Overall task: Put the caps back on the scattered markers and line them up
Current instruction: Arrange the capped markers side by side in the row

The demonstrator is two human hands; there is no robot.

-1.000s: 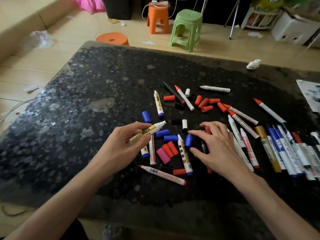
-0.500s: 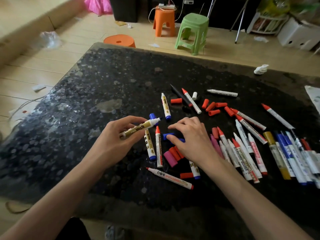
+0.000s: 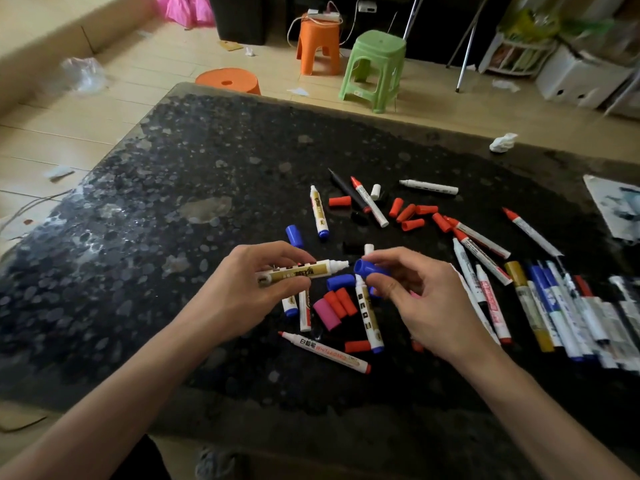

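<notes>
The left hand [image 3: 249, 289] has its grip curled round a marker [image 3: 304, 271], tip out so a cap can go on. Just beside that tip, the right hand [image 3: 415, 296] pinches a blue cap [image 3: 369, 268].

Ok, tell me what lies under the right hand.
Poking out beneath the right hand, which pinches a blue cap: a blue-ended marker, a red piece and a white marker. Whatever lies under the palm itself is covered.
</notes>
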